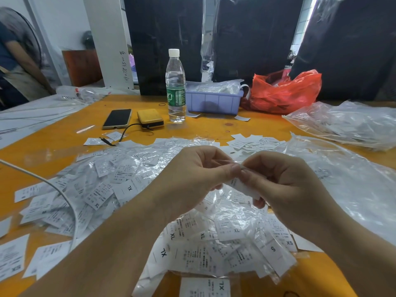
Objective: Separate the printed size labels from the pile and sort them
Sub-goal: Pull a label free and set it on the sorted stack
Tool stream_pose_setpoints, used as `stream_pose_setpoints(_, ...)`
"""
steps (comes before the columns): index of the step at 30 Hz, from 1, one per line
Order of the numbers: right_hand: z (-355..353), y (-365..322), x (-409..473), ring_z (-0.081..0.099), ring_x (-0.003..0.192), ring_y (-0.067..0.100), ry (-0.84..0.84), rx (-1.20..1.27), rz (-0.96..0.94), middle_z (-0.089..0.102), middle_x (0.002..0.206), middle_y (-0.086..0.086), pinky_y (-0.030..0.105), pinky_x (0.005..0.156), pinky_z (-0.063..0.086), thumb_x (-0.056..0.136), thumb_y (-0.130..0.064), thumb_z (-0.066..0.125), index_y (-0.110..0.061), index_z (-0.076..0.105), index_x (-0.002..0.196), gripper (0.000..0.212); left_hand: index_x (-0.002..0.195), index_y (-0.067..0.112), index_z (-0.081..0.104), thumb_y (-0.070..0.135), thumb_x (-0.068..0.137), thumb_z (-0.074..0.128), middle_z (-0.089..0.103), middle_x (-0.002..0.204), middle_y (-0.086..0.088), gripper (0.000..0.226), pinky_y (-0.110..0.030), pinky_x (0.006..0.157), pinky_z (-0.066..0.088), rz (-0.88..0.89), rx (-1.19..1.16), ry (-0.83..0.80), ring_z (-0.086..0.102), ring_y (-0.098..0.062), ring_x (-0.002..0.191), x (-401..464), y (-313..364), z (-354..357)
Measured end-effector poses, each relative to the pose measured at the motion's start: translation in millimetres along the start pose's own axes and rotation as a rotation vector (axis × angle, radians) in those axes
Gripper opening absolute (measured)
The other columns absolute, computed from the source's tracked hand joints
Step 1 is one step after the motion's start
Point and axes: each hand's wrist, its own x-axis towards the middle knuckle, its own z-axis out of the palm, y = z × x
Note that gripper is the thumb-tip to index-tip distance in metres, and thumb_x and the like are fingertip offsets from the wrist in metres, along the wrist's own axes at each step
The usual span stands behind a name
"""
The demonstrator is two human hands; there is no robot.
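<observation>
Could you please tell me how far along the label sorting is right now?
Early on. Done: a small group of labels lies apart behind the hands. In hand: left hand and right hand pinch one label. Left: the big pile mixing XL, S and XS.

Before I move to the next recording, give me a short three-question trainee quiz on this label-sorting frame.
1. True or false: both hands pinch the same white label above the pile.
2. What stands right of the yellow case? A) red bag B) water bottle C) phone
3. Fill in: the lavender tray sits directly left of the ____ plastic bag.

Key: 1 true, left hand and right hand meet on it; 2 B, the water bottle; 3 red.
</observation>
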Motion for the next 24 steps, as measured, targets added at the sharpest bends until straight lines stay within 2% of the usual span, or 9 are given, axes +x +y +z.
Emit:
stream_pose_setpoints(1,-0.3,-0.4,-0.3,0.058,0.048,0.013,0.025,-0.004,-0.010,0.066,0.065,0.002,0.020,0.046,0.045,0.086,-0.020,0.070,-0.023,0.068,0.090,0.005,0.084,0.022,0.073,0.048,0.064,0.074,0.074,0.086,-0.003,0.033,-0.019,0.065,0.049,-0.006,0.006,-0.002,0.063,-0.009,0.073,0.0,-0.1,-0.5)
stream_pose_setpoints(4,-0.2,-1.6,-0.7,0.055,0.046,0.016,0.093,0.036,-0.031,0.067,0.067,0.005,0.030,0.044,0.048,0.081,-0.027,0.071,-0.029,0.060,0.105,0.026,0.086,0.017,0.072,0.042,0.065,0.073,0.072,0.079,-0.002,0.033,-0.020,0.064,0.052,-0.026,-0.033,-0.025,0.062,-0.008,0.067,0.1,1.9,-0.7)
stream_pose_setpoints(8,-0.1,-0.7,-1.2,0.056,0.048,0.018,0.082,0.137,-0.026,0.065,0.066,0.006,0.029,0.046,0.048,0.076,-0.034,0.068,-0.025,0.060,0.108,0.034,0.088,0.010,0.071,0.035,0.068,0.073,0.068,0.076,-0.004,0.031,-0.024,0.065,0.052,-0.050,-0.129,-0.060,0.060,-0.010,0.062,-0.9,4.8,-1.4)
stream_pose_setpoints(12,-0.9,-0.5,0.0,0.058,0.053,0.022,0.105,0.304,-0.006,0.067,0.074,0.013,0.030,0.050,0.051,0.070,-0.025,0.070,-0.018,0.059,0.110,0.042,0.086,0.011,0.070,0.032,0.068,0.071,0.068,0.074,-0.003,0.028,-0.026,0.065,0.052,-0.073,-0.221,-0.037,0.059,-0.010,0.060,-1.0,6.4,-2.5)
stream_pose_setpoints(14,-0.9,-1.0,-0.1,0.058,0.053,0.021,0.147,0.313,-0.010,0.068,0.074,0.012,0.029,0.050,0.052,0.070,-0.019,0.070,-0.016,0.060,0.107,0.039,0.084,0.013,0.070,0.031,0.068,0.071,0.069,0.072,-0.002,0.024,-0.025,0.065,0.052,-0.075,-0.242,-0.027,0.059,-0.010,0.059,-0.5,7.1,-3.0)
stream_pose_setpoints(17,-1.7,-1.0,0.2,0.054,0.049,0.019,0.169,0.216,-0.043,0.067,0.069,0.008,0.028,0.047,0.049,0.075,-0.008,0.075,-0.016,0.066,0.090,0.018,0.084,0.013,0.070,0.033,0.067,0.070,0.068,0.071,-0.002,0.026,-0.025,0.063,0.053,-0.080,-0.240,-0.021,0.059,-0.011,0.058,-0.2,7.3,-2.5)
stream_pose_setpoints(19,-1.1,-1.0,0.4,0.052,0.048,0.017,0.147,0.155,-0.067,0.067,0.068,0.008,0.027,0.045,0.046,0.077,-0.003,0.075,-0.017,0.068,0.082,0.016,0.081,0.014,0.070,0.035,0.065,0.071,0.067,0.071,-0.002,0.027,-0.024,0.062,0.053,-0.091,-0.223,-0.013,0.060,-0.011,0.060,-0.5,7.4,-1.6)
stream_pose_setpoints(22,0.7,-1.0,0.4,0.052,0.051,0.014,0.102,0.131,-0.092,0.069,0.072,0.007,0.027,0.047,0.045,0.076,-0.004,0.076,-0.019,0.069,0.083,0.018,0.078,0.016,0.070,0.039,0.064,0.070,0.067,0.073,-0.002,0.027,-0.020,0.060,0.052,-0.091,-0.163,-0.017,0.061,-0.012,0.067,-1.2,7.1,-0.7)
stream_pose_setpoints(24,1.7,0.5,-0.7,0.054,0.052,0.015,0.088,0.139,-0.096,0.068,0.072,0.008,0.033,0.048,0.047,0.077,-0.008,0.076,-0.022,0.069,0.087,0.019,0.078,0.016,0.070,0.039,0.066,0.069,0.067,0.075,-0.003,0.026,-0.019,0.060,0.052,-0.086,-0.131,-0.025,0.062,-0.011,0.068,-1.1,6.7,0.1)
